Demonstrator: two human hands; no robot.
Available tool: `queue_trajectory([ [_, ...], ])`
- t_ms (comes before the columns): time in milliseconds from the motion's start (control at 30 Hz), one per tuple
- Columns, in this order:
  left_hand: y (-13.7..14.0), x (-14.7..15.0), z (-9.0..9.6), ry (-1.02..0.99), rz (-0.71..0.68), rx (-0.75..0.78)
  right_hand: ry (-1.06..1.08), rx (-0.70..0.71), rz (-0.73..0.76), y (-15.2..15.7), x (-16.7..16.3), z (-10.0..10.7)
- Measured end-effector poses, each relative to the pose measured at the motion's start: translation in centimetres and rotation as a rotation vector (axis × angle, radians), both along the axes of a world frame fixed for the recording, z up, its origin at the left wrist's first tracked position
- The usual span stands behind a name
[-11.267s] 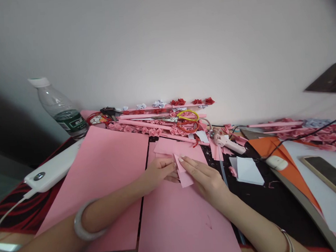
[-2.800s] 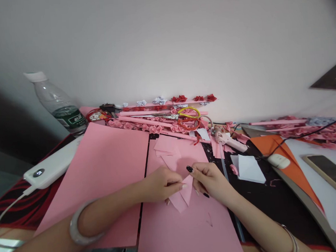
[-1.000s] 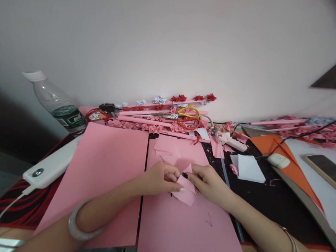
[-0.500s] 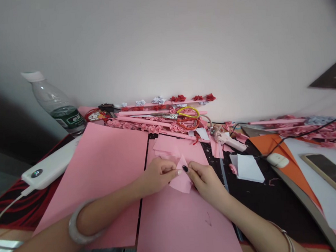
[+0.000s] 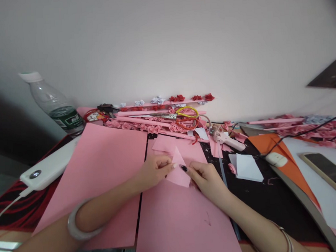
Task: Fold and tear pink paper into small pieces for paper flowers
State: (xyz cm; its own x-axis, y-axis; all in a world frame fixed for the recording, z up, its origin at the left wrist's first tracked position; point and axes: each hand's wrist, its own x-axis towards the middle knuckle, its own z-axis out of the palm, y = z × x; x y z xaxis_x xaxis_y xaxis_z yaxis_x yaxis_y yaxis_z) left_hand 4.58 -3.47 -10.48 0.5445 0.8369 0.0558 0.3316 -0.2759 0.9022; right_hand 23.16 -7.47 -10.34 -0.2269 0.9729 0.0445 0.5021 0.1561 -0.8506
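A small folded piece of pink paper (image 5: pixel 179 174), pointed at the top, is held between both hands over a large pink sheet (image 5: pixel 186 224). My left hand (image 5: pixel 156 171) pinches its left edge between thumb and fingers. On the other edge, my right hand (image 5: pixel 204 177) is closed, its dark-nailed thumb pressed against the paper. Just beyond the fingers lie small pink paper pieces (image 5: pixel 165 143). Another large pink sheet (image 5: pixel 110 164) is spread under my left forearm.
Along the wall lie paper flowers (image 5: pixel 177 98), pink rolled sticks (image 5: pixel 144 121) and scissors (image 5: pixel 187 111). A glue gun (image 5: pixel 229 140) and white paper squares (image 5: pixel 248 168) are at right, near a phone (image 5: pixel 332 172). A bottle (image 5: pixel 54 103) and white power bank (image 5: pixel 50 165) stand left.
The small pink paper has turned slightly, and more of its face shows between my hands. My left hand has shifted a little up and left. Both hands keep hold of it.
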Motion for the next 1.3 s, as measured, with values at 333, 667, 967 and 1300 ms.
queue_trajectory([
  [333,-0.85,0.3,-0.39,0.129,-0.287,0.022,0.205,-0.109,0.048,0.09,0.03,-0.27],
  [667,-0.84,0.22,-0.51,0.128,-0.354,0.019,0.194,-0.074,0.023,0.13,0.05,0.29],
  [967,-0.31,0.3,-0.59,0.018,-0.036,-0.09,0.368,-0.248,0.054,0.48,0.16,0.15],
  [1300,-0.57,0.43,-0.47,-0.069,0.044,-0.089,0.413,-0.114,0.02,0.35,0.19,0.04],
])
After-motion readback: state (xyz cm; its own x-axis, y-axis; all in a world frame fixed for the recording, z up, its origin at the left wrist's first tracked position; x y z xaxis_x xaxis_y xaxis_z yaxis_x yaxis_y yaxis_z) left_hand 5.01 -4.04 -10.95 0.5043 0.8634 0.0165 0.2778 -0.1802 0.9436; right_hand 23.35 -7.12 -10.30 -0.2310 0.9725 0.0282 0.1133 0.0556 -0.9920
